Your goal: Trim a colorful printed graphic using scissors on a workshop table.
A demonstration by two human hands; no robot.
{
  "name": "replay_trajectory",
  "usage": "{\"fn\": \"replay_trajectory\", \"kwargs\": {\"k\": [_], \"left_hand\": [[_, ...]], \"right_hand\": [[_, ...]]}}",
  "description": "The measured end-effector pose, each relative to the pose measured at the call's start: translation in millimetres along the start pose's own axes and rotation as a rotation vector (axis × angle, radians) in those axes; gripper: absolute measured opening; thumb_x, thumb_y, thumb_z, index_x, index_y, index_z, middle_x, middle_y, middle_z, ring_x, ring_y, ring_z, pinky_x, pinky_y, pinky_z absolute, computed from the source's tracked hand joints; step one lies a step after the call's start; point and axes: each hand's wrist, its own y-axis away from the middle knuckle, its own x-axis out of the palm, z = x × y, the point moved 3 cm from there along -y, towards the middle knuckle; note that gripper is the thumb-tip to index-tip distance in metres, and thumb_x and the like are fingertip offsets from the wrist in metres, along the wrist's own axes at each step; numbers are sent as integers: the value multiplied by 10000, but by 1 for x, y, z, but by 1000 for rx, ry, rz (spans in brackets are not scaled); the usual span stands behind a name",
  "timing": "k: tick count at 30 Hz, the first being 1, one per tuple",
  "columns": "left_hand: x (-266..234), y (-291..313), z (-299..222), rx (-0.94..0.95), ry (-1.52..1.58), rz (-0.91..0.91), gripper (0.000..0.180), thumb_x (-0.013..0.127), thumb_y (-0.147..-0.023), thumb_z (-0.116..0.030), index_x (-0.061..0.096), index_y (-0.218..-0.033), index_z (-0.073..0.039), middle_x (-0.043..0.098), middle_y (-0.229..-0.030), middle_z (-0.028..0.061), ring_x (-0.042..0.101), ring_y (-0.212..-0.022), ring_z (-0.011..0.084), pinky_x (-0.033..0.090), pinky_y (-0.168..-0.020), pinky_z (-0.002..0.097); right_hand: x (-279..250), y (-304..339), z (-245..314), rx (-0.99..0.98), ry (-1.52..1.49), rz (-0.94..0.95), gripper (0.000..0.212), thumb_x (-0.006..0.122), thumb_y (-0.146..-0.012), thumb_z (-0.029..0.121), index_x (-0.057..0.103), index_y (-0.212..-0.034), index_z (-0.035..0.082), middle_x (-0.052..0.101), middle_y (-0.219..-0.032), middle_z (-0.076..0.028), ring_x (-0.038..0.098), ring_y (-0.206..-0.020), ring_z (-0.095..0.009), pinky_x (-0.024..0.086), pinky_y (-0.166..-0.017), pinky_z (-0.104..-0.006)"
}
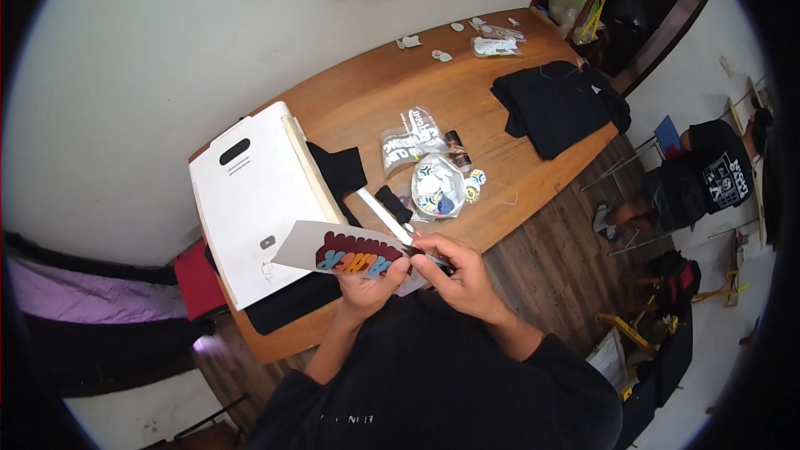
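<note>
My left hand (371, 290) grips a pale sheet printed with colourful lettering (354, 253) on a dark red ground, its thumb pressed near the right end. Close beside it, my right hand (454, 275) is closed around a dark tool (447, 269) that looks like scissors. Fingers hide most of that tool, and its tip lies by the sheet's right edge. Both hands are held above the table's near edge. Just beyond them are a white strip (385, 215) and a small black bundle (393, 204).
A white heat-press-like machine (258, 192) stands on the wooden table (350, 87) at left. Beyond my hands sit a clear bag of stickers (439, 187) and a dark can (457, 150). Folded black garments (558, 104) lie far right. A seated person (708, 171) is at right.
</note>
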Motion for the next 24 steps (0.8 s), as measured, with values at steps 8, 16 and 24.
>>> {"fn": "replay_trajectory", "kwargs": {"k": [8, 16, 24], "left_hand": [[4, 10, 11, -92, 96, 68, 185, 642, -796, 44, 565, -960, 11, 627, -802, 65, 603, -689, 108, 485, -617, 219], [0, 6, 4, 13, -3, 36, 136, 644, -797, 40, 585, -915, 9, 631, -742, 54, 602, -642, 104, 477, -581, 207], [1, 4, 4, -1, -2, 58, 117, 643, -800, 33, 595, -901, 1, 629, -732, 45, 591, -627, 92, 463, -555, 200]], "right_hand": [[-3, -3, 8, 63, -29, -31, 218, 619, -851, 88, 575, -1007, -57, 634, -894, -137, 609, -815, -159, 468, -718, -276], [-7, 3, 11, -39, 70, 16, 211, 597, -860, 50, 565, -1041, -55, 625, -900, -103, 600, -799, -119, 467, -705, -232], [-6, 3, 6, -50, 54, 19, 214, 598, -861, 52, 565, -1039, -62, 625, -887, -112, 612, -756, -126, 480, -673, -241]]}}
